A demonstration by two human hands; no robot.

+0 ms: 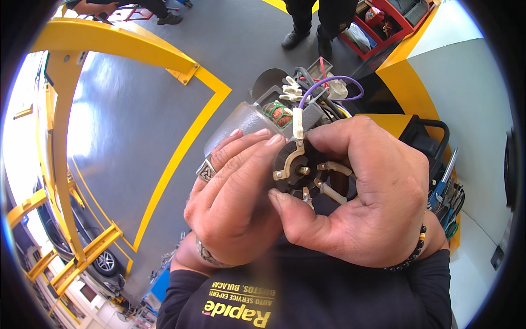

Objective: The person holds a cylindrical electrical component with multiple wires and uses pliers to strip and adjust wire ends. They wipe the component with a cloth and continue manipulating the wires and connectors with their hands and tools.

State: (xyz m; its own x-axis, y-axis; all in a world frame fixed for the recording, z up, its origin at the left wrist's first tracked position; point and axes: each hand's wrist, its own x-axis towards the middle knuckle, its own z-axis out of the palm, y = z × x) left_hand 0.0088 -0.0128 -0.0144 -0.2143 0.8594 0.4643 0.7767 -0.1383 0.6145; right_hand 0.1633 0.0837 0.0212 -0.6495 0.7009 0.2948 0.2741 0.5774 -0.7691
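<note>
I hold a small electric motor (249, 118) close in front of my chest, its grey housing pointing away from me. A black round end plate (298, 167) with brass contact strips faces me. Purple, white and other wires (329, 85) loop out of its far end, and a white connector sleeve (298, 123) hangs over the plate. My left hand (233, 197) wraps the housing from the left, fingertips on the plate's edge. My right hand (356, 203) cups the plate from the right, thumb and forefinger pinching around it.
Below is a grey workshop floor (137, 120) with yellow painted lines and a yellow lift frame (60, 109) at left. A person's legs and shoes (307, 27) stand at the top by a red cart (383, 22). A black tool case (433, 142) and hand tools (446, 197) lie at right.
</note>
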